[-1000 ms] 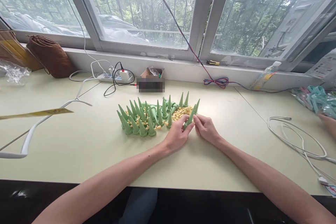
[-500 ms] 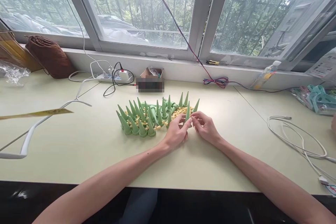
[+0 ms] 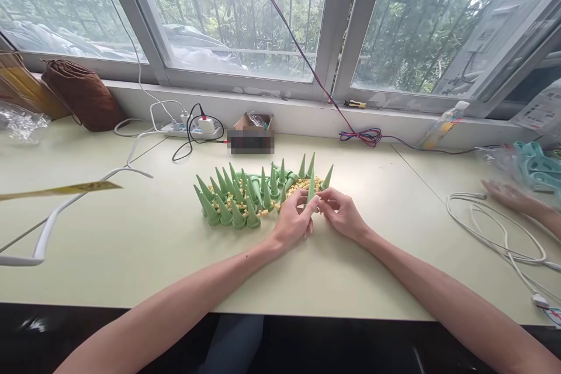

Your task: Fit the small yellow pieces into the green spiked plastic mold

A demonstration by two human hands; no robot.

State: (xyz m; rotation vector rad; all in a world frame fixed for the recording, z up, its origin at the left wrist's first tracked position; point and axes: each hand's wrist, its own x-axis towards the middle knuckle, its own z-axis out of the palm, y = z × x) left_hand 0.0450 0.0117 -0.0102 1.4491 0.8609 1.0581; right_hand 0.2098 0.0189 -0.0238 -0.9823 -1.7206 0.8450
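Observation:
A green cone-shaped plastic spike [image 3: 311,188], probably a plant watering spike, stands point up in my left hand [image 3: 294,219], thumb and fingers wrapped round its lower part. My right hand [image 3: 342,211] is closed in a pinch against the right side of that spike; whatever its fingertips hold is hidden. Left of my hands, several similar green spikes [image 3: 239,217] stand upright in a cluster, with others lying behind. Small yellow plastic fittings [image 3: 293,188] are heaped beyond my left hand and scattered among the spikes.
A small cardboard box [image 3: 254,121] and a white power strip [image 3: 193,128] sit by the window. Cables [image 3: 495,225] coil at the right. Another person's hand [image 3: 511,196] rests near teal plastic items [image 3: 539,163]. A bottle [image 3: 445,124] leans at the sill.
The held spike has shifted slightly left and down, and my right hand has moved slightly left with it. Another person's hand has come in from the right edge, near the teal items.

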